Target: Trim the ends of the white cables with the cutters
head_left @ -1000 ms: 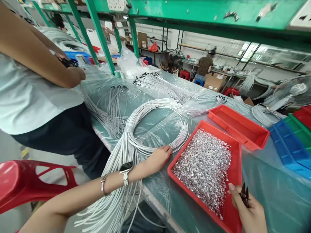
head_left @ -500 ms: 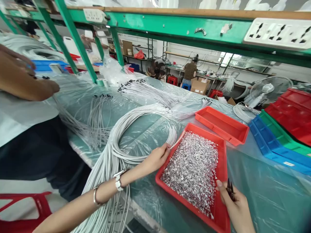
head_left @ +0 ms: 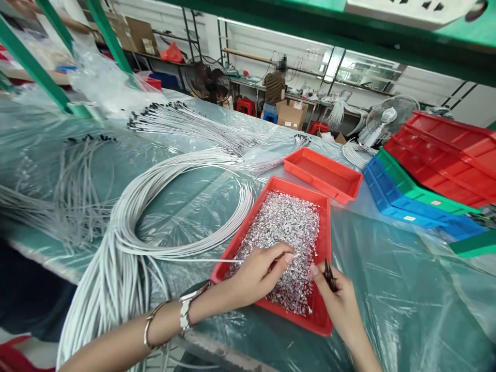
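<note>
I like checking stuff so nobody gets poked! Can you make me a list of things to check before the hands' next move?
1. Right hand holding the pointed tool: ok.
2. Tool apart from the left hand: ok, there is a gap between them.
3. Shiny metal bits within reach: ok, they lie in the red tray, right below the left hand.
4. Single white cable gripped by the left fingers: cannot tell; it runs up to the hand, which hides the grip.
5. Cable bundle all on the table: not ok, part hangs over the edge.
</note>
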A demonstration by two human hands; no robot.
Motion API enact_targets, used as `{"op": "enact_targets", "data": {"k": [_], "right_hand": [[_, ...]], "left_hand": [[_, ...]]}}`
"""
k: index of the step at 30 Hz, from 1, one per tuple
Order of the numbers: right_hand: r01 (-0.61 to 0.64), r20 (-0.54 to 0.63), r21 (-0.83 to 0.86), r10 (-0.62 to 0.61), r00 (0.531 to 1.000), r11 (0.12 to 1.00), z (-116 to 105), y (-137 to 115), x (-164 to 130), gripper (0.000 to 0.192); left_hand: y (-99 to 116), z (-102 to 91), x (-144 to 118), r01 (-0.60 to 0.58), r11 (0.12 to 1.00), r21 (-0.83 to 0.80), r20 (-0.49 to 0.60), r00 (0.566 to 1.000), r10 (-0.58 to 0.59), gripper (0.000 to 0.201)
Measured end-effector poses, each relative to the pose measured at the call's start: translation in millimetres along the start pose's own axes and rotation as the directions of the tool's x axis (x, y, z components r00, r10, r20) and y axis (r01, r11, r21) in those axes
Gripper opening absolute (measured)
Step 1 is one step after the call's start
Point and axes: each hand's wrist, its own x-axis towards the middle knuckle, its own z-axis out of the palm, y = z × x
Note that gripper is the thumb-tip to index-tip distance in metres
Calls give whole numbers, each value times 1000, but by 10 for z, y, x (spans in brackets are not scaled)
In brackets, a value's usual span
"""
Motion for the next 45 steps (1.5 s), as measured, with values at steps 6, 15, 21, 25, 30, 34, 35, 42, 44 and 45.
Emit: {"op": "enact_targets", "data": {"k": [6, 15, 21, 25, 30, 34, 35, 42, 44, 45], "right_hand": [[32, 77, 24, -34, 996, 999, 32, -57, -51, 32], [50, 259, 31, -56, 964, 998, 78, -126, -132, 16], [-2, 244, 56, -12, 970, 998, 84, -127, -185, 27], [-159, 236, 121, 127, 963, 980, 102, -173, -223, 41], [-206, 296, 209, 139, 945, 956, 113, -122, -212, 39], [-210, 296, 183, 150, 943, 961, 116, -116, -201, 39], [-225, 296, 176, 166, 941, 958, 119, -134, -201, 39], [-322, 311, 198, 252, 917, 926, 137, -240, -210, 41], [-321, 332, 236, 234, 914, 917, 139, -231, -202, 41], [-318, 344, 254, 222, 912, 913, 141, -224, -195, 41]], "left_hand": [[5, -39, -17, -77, 994, -80, 3, 997, 78, 17], [12, -37, -61, -134, 983, -128, -40, 991, 130, 13], [11, -50, -60, -134, 984, -120, -43, 991, 129, 14], [13, -62, -65, -86, 982, -168, 16, 996, 90, 15], [6, -80, -86, -52, 985, -163, 74, 995, 65, 18], [-1, -76, -99, -23, 981, -194, 120, 992, 47, 15], [-2, -72, -100, -21, 979, -202, 123, 991, 47, 14], [-2, -68, -88, -22, 988, -156, 135, 990, 43, 14], [0, -81, -84, -26, 988, -149, 147, 988, 48, 15], [3, -87, -81, -31, 989, -146, 152, 987, 53, 15]]}}
